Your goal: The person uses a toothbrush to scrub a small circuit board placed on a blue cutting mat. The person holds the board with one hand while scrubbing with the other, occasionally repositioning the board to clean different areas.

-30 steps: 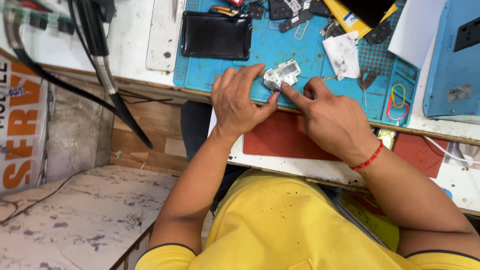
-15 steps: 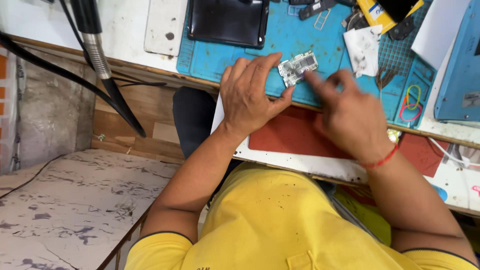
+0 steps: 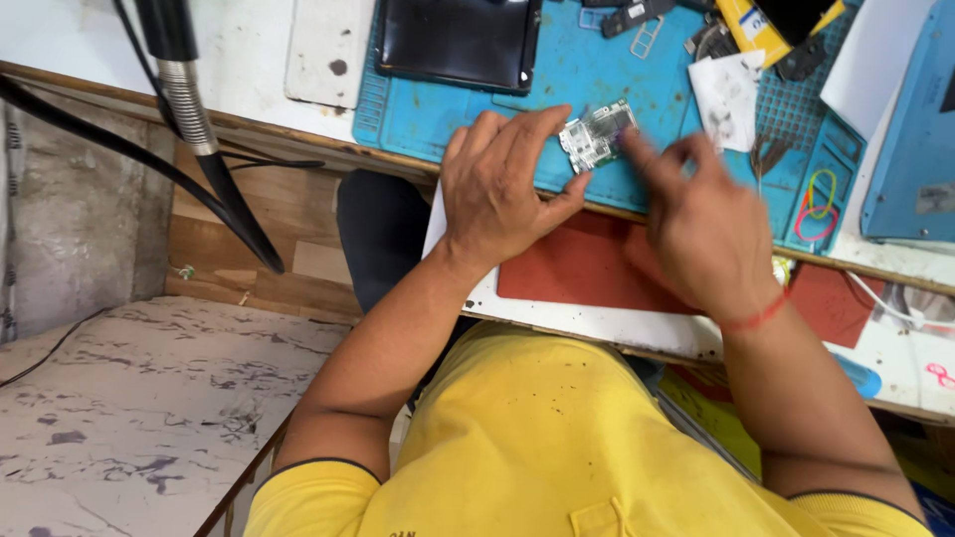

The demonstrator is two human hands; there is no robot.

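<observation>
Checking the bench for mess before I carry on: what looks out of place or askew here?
The small circuit board sits tilted between the left hand and right hand on the blue mat. A crumpled white paper and loose parts lie scattered along the mat's far edge. Nothing looks spilled.

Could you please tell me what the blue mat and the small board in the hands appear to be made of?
Blue work mat: probably silicone or rubber, matte, with moulded grid compartments along its edge. Small circuit board, held by the left hand and touched by the right hand: silvery, seemingly metal shields; motion blur hides finer detail.
</observation>
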